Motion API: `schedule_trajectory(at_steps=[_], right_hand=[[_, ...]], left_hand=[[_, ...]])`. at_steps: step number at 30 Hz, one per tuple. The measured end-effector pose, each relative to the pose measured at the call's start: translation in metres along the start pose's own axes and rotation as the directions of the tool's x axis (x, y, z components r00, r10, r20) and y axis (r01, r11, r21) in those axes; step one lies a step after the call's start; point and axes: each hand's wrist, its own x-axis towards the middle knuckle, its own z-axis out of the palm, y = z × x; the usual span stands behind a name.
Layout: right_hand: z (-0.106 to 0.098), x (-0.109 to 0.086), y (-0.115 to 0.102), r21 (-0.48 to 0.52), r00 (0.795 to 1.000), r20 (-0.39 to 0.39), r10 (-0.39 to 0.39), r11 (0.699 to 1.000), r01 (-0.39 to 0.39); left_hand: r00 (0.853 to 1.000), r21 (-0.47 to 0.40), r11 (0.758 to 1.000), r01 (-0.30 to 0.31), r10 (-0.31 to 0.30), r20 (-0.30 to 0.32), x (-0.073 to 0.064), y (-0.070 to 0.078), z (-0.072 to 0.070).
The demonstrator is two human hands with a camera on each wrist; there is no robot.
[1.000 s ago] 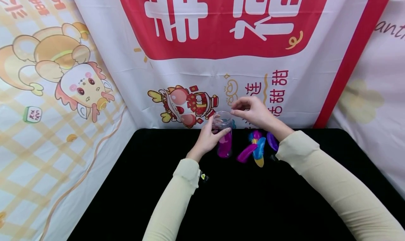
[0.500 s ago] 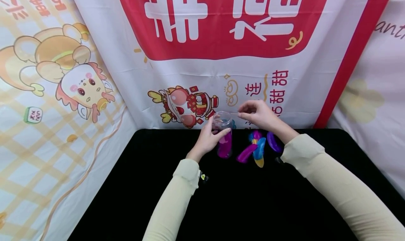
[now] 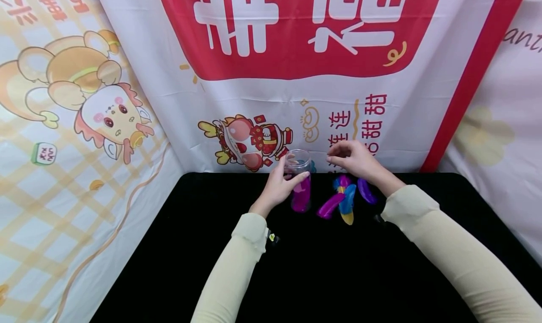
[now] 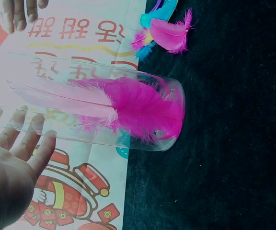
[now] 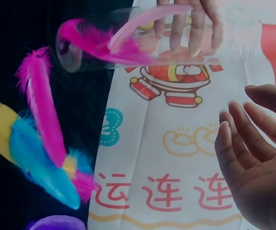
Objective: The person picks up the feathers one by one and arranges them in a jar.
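A tall clear jar stands upright at the back of the black table, gripped near its upper part by my left hand. Through its wall show a bright magenta feather low down and a paler pink feather reaching up higher. The left wrist view shows my left fingers behind the clear wall. My right hand hovers to the right of the jar, apart from it, fingers loosely bent and holding nothing. Beneath it lie a magenta feather and a blue feather with a yellow tip.
A purple feather lies right of the others. A printed white and red cloth hangs right behind the table's back edge. Another patterned cloth closes the left side. The black tabletop stretches toward me.
My right hand has moved from beside the jar's rim to the right and slightly down. My left hand keeps its grip on the jar, which stays in place.
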Motion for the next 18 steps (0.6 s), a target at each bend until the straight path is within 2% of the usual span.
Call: schedule_trajectory(at_steps=[9, 18], right_hand=[[-0.001, -0.004, 0.016, -0.023, 0.996, 0.008, 0.087, 0.996, -0.087], [-0.001, -0.011, 0.035, -0.029, 0.995, 0.021, 0.102, 0.994, -0.102]], left_hand=[[1.0, 0.005, 1.0, -0.005, 0.005, -0.003, 0.0, 0.001, 0.0], [1.0, 0.007, 1.0, 0.001, -0.001, 0.003, 0.0, 0.002, 0.0]])
